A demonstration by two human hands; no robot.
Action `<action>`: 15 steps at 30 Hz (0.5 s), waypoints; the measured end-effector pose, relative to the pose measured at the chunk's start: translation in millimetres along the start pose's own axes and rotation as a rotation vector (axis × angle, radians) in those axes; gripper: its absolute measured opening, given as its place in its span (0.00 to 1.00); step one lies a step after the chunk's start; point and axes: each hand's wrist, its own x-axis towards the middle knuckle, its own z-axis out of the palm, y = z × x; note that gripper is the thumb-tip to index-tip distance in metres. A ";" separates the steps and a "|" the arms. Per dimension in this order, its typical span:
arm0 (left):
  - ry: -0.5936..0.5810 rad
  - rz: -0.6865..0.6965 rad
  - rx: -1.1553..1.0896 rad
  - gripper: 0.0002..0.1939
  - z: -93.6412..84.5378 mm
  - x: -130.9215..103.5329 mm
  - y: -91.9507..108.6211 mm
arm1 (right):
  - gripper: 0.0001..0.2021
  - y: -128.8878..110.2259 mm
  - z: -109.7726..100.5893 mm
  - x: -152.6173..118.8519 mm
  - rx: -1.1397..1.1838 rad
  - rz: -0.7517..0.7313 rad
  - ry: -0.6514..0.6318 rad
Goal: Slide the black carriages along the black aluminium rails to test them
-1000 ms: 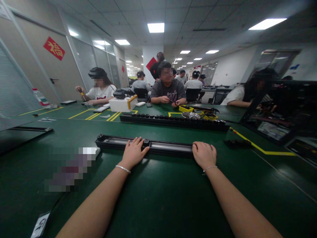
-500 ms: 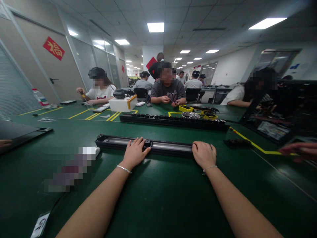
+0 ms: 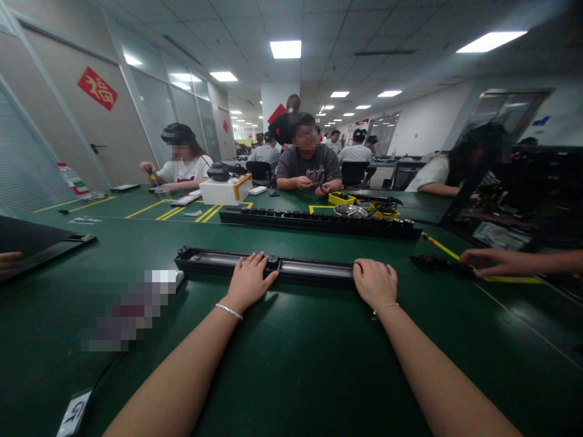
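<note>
A long black rail (image 3: 314, 269) lies crosswise on the green table before me, with a shiny silver strip along its inside. Near its middle sits a small black block (image 3: 272, 261). My left hand (image 3: 246, 280) is laid over the rail just left of that block, fingers curled over the far edge and thumb near the block. Around the rail's right end my right hand (image 3: 376, 282) is closed, hiding that end. Farther back, a second long black bar (image 3: 319, 223) with a row of small black parts on top lies roughly parallel.
A blurred phone-like object (image 3: 136, 309) with a cable lies left of my arm. At right, a co-worker's hand (image 3: 489, 262) reaches to a dark part (image 3: 432, 264). Behind stand a white box (image 3: 221, 192), a metal dish (image 3: 350, 211) and yellow trays (image 3: 341, 198). Co-workers sit around the table.
The co-worker's hand at right has moved left, to the dark part on the table. My hands and the rail have stayed in place.
</note>
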 end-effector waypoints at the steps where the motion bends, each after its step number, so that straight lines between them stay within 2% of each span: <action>1: 0.004 0.007 0.001 0.30 0.3 -0.1 0.6 | 0.17 0.2 0.6 0.0 -0.002 -0.002 0.008; 15: 0.017 0.037 -0.017 0.30 1.9 -0.3 1.6 | 0.18 1.3 -0.2 0.1 0.015 -0.011 -0.003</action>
